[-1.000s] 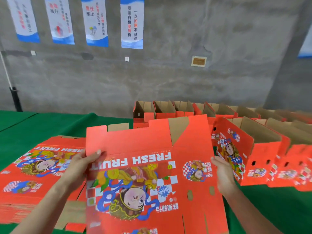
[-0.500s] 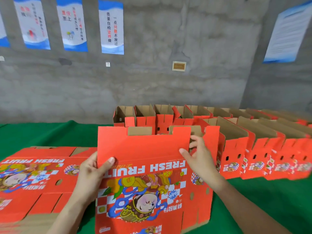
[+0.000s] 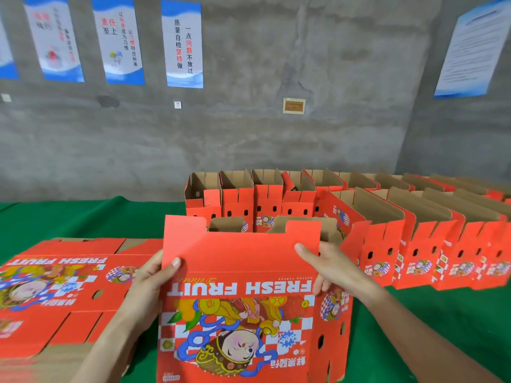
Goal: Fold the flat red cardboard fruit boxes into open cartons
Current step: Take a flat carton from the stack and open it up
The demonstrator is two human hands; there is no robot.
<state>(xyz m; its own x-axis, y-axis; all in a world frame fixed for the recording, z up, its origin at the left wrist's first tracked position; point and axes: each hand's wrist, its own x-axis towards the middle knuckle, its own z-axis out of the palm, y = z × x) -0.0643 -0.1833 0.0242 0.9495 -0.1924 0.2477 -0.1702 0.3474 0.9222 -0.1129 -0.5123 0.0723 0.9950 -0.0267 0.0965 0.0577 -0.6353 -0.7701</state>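
- Well, plenty done: two rows of open cartons [image 3: 414,239] stand from twelve to three o'clock on the green table [image 3: 83,217].
- Left to do: a stack of flat boxes [image 3: 55,286] at nine o'clock.
- Dead centre, one box [image 3: 240,272] upright, half opened.
- Grip check: left hand [image 3: 149,283] pinches its left edge, thumb in front; right hand [image 3: 331,266] curls round the right corner.

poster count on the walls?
5 posters. Four on the back wall: one cut off at the left edge, then three beside it. One on the right wall. More may lie outside the frame.
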